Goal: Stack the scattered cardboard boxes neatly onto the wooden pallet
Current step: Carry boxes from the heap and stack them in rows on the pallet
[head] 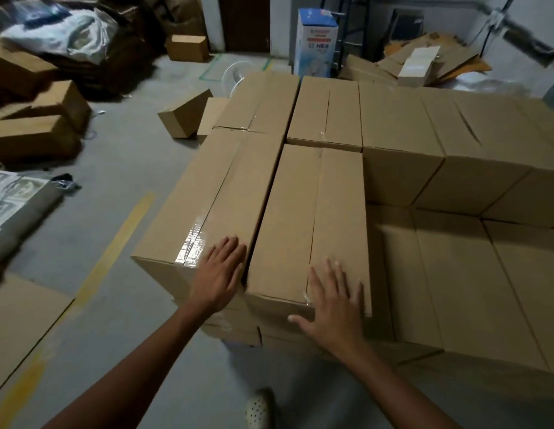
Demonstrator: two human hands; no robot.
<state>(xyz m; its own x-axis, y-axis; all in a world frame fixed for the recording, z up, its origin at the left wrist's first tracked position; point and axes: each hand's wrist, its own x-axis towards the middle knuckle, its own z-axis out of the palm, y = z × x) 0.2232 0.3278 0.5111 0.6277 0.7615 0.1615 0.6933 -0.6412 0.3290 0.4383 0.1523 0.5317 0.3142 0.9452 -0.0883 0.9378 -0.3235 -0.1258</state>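
A stack of taped brown cardboard boxes fills the middle and right of the view. Its near top layer holds two long boxes side by side. My left hand [221, 274] rests flat on the near end of the left box [207, 199], at the gap between the two. My right hand [333, 300] lies flat with spread fingers on the near corner of the right box [303, 212]. Lower boxes [455, 274] sit to the right, a step down. More top-layer boxes [393, 119] stand behind. The pallet is hidden under the stack.
Loose boxes lie on the grey floor: a tipped one [184, 114] behind the stack, several at far left [37, 131]. A blue and white carton [316, 41] stands at the back. Flattened cardboard [430, 60] is piled back right. A yellow floor line [114, 243] runs left of the stack.
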